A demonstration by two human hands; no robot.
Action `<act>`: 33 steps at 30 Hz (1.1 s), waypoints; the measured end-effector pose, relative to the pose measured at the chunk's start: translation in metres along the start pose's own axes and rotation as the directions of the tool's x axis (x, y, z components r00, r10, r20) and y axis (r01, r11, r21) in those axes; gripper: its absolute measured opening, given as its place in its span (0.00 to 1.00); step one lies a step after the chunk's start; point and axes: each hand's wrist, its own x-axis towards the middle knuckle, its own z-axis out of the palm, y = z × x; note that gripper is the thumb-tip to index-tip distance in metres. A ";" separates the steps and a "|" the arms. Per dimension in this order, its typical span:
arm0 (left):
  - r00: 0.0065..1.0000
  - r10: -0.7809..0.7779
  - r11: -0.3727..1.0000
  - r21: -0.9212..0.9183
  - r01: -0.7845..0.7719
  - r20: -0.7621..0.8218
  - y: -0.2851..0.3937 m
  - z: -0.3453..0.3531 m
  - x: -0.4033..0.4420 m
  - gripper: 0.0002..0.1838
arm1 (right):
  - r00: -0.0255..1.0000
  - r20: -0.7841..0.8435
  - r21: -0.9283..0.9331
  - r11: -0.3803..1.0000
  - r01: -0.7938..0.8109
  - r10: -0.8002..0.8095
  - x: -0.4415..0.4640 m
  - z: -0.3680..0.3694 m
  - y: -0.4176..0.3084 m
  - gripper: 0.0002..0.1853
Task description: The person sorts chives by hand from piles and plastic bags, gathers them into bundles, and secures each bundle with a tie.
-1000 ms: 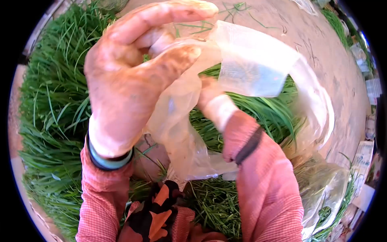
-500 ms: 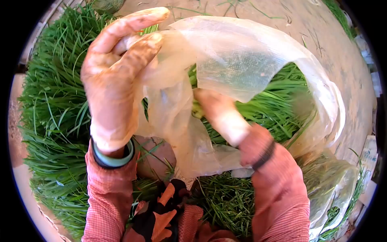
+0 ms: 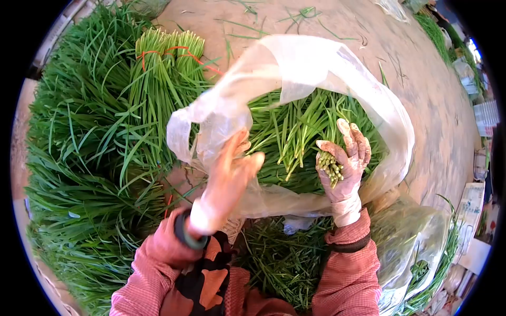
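A plastic bag (image 3: 303,60) holds green stalks (image 3: 298,126), right fingers (image 3: 349,139) clasping some, left fingers (image 3: 235,141) loosely parted.

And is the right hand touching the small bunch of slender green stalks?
Touching: the head view shows the right hand curled around the bunch.

Free gap between left hand (image 3: 229,174) and right hand (image 3: 352,174); stalks (image 3: 296,138) below, plastic bag (image 3: 394,118) around.

translucent bag (image 3: 311,60): mouth open | green stalks (image 3: 298,126): pale-ended, within bag's mouth
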 end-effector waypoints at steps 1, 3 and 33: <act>0.990 -0.128 0.990 -0.056 0.131 0.051 -0.014 0.005 0.011 0.25 | 0.998 0.064 -0.013 1.000 0.019 -0.018 -0.001 0.000 -0.001 0.20; 0.883 0.174 0.980 0.014 -0.200 0.437 -0.055 -0.003 0.041 0.25 | 0.985 0.164 0.019 0.998 0.054 -0.057 -0.004 0.006 0.005 0.20; 0.926 0.052 0.398 0.842 -0.364 0.375 -0.070 0.048 0.077 0.16 | 0.806 0.448 0.182 0.922 0.342 -0.387 -0.031 0.033 0.002 0.13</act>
